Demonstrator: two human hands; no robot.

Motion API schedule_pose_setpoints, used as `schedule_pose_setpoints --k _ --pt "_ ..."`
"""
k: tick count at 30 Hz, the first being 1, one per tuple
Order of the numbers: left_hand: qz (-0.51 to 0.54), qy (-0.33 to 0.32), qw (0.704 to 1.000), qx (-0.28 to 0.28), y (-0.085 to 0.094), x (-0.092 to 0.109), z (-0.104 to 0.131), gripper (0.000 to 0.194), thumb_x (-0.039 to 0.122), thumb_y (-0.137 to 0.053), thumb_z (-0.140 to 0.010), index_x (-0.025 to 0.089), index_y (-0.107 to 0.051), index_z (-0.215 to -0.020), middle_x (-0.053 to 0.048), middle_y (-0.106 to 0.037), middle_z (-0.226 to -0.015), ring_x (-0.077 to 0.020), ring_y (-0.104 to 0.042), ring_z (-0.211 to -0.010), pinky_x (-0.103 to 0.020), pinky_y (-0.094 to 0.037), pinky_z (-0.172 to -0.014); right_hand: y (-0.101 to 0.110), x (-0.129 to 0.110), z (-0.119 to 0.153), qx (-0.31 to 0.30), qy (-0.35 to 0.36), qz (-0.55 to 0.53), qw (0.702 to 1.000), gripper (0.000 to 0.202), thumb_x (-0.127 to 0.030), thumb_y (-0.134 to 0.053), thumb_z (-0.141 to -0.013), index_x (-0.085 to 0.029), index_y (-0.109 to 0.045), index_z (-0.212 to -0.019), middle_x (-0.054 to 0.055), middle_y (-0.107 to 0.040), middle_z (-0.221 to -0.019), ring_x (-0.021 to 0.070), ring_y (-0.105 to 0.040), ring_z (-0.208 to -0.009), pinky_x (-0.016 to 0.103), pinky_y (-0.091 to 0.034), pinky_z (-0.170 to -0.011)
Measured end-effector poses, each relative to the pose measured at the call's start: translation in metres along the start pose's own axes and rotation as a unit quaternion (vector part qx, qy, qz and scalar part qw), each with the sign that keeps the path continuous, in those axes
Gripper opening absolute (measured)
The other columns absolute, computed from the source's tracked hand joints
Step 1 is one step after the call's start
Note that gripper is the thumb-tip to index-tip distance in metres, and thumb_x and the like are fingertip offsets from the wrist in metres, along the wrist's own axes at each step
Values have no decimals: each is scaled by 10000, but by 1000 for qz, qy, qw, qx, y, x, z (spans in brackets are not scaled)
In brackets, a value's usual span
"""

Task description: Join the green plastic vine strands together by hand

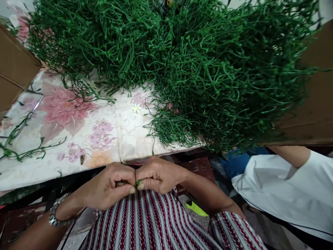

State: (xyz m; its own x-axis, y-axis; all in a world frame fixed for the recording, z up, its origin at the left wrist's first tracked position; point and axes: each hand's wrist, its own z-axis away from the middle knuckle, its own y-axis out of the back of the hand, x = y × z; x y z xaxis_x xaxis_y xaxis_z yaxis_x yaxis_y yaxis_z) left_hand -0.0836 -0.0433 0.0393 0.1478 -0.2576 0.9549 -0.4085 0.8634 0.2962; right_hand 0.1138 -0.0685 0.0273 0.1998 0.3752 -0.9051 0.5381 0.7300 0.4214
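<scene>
We find the left hand [110, 184] and the right hand [162, 177] meeting just beyond the near edge of the surface [132, 147], in front of the striped shirt [145, 224]. The fingers [125, 175] of both hands are pinched together, thumb against forefinger, clamped on a small green piece [138, 182]. We note that the piece lies between the two sets of tips, touching both; only a little of it shows, and we cannot tell its full shape.

A large heap [229, 73] of green stems covers the far and right parts of the surface, well apart from the fingers. A loose sprig [23, 152] lies at the left. We record a metal band [56, 212] on the left wrist and a white-clothed person [288, 184] at the right.
</scene>
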Motion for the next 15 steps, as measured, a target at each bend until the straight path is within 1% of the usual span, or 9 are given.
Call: schedule_pose_setpoints --k 3,5,7,8,9,10,12,13,15 --pt "-42 -3 999 -16 6 5 8 237 224 -473 -825 164 -536 -604 20 -441 -513 -90 -401 -483 -211 -305 -476 7 -9 7 -74 32 -64 995 303 -312 -381 -905 -186 -472 -645 -39 -480 -590 50 -418 -518 173 -340 -502" --pt "-41 7 999 15 14 4 15 201 220 -497 -810 177 -570 -628 10 -483 -522 -104 -432 -490 -218 -325 -478 17 -20 17 -67 59 -57 994 307 -295 -370 -917 -186 -484 -653 -31 -508 -597 50 -447 -531 169 -360 -520" --pt "-9 22 996 85 22 -3 20 135 219 -544 -786 190 -604 -668 0 -532 -555 -116 -471 -513 -221 -358 -489 31 -27 29 51 32 61 996 292 -266 -366 -921 -180 -509 -682 -15 -533 -615 65 -473 -564 191 -378 -560" --pt "15 31 991 126 24 -7 21 98 218 -569 -772 195 -620 -691 -4 -556 -578 -120 -491 -532 -219 -375 -499 40 -29 34 138 -11 164 977 277 -260 -374 -917 -174 -525 -701 -2 -542 -629 82 -480 -590 217 -381 -588" --pt "42 41 984 168 25 -11 21 62 216 -592 -760 199 -634 -718 -7 -578 -606 -123 -510 -554 -217 -392 -511 48 -28 37 221 -68 280 932 265 -265 -387 -912 -168 -540 -719 16 -550 -648 105 -482 -622 250 -377 -619" --pt "71 51 974 210 25 -15 19 38 218 -613 -747 199 -646 -743 -11 -596 -633 -124 -522 -572 -213 -403 -519 56 -24 40 284 -132 394 864 256 -278 -401 -905 -162 -556 -737 38 -562 -680 133 -481 -663 287 -364 -649" --pt "130 75 947 285 22 -19 13 65 227 -650 -723 187 -659 -773 -17 -612 -676 -119 -530 -594 -202 -412 -523 69 -10 40 327 -237 548 733 259 -333 -426 -890 -158 -585 -784 82 -588 -776 192 -478 -758 346 -329 -694" --pt "156 87 933 312 19 -19 8 87 236 -665 -713 176 -661 -776 -20 -613 -687 -116 -530 -600 -197 -414 -526 73 -2 39 320 -272 584 695 271 -361 -432 -884 -159 -597 -812 96 -595 -824 216 -476 -797 361 -315 -705" --pt "198 110 912 342 14 -17 0 122 250 -689 -696 155 -663 -767 -24 -614 -699 -108 -533 -610 -188 -416 -539 79 13 36 293 -308 607 672 296 -403 -434 -878 -167 -612 -892 99 -603 -884 241 -475 -849 372 -302 -723"
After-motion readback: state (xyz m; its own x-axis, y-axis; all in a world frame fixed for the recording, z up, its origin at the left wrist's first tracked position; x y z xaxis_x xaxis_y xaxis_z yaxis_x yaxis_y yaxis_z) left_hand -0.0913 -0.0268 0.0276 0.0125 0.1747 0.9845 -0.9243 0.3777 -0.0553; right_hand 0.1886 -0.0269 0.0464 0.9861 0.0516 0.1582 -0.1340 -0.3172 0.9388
